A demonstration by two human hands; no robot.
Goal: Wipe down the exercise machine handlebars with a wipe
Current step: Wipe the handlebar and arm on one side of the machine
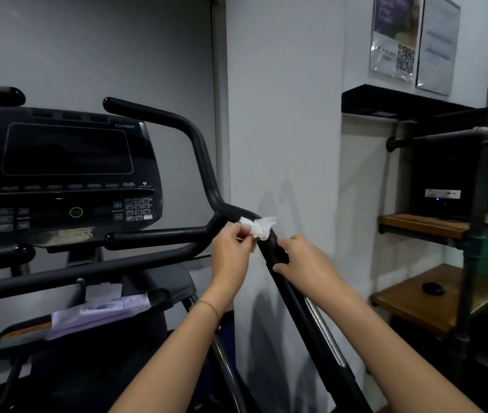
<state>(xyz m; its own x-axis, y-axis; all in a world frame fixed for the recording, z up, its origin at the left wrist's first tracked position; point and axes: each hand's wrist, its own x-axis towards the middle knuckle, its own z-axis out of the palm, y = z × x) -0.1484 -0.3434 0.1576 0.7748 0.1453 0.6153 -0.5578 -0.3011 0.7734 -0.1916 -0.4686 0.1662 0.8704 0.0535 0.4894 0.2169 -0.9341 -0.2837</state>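
The left hand [230, 251] pinches a crumpled white wipe [259, 228] against the bend of the right handlebar [207, 174] (black, beside the white wall). Just below, the right hand [302, 260] curls its fingers around the same bar's sloping rail.

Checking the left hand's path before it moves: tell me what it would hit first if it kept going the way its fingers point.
Likely the handlebar: the left hand pinches the wipe just beside it, though depth is unclear.
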